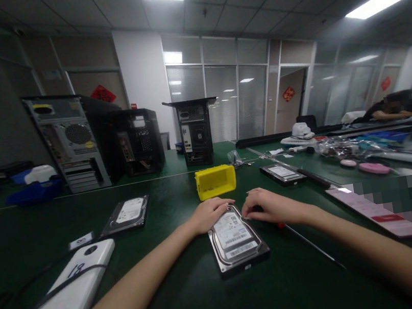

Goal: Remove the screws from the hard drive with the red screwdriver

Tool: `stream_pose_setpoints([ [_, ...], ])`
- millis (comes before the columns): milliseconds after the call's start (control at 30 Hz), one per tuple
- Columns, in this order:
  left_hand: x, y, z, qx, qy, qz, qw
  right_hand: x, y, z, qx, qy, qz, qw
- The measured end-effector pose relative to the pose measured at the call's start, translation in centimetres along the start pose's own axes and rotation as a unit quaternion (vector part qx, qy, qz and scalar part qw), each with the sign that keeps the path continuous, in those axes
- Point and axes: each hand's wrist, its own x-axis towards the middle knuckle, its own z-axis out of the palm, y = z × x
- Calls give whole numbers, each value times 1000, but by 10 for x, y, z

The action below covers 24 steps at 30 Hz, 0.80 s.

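One hard drive is laid flat on the desk, label up, nearer than the yellow box. Its far left corner is covered by the left hand; whether it is truly gripped cannot be told. The right hand is curled narrow at the drive's right edge, though whether anything small is pinched cannot be told. Beside it, a screwdriver is seen lying. Fine work along that edge seems to be in hand; for the next move, a steadied drive and precise fingertips are called for.
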Motion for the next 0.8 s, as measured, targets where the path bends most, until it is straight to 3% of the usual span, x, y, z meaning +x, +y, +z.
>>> stream_pose_setpoints([
  [800, -2, 4, -1, -6, -2, -1, 1000, 0, 3, -1, -5, -22, -7, 1000],
])
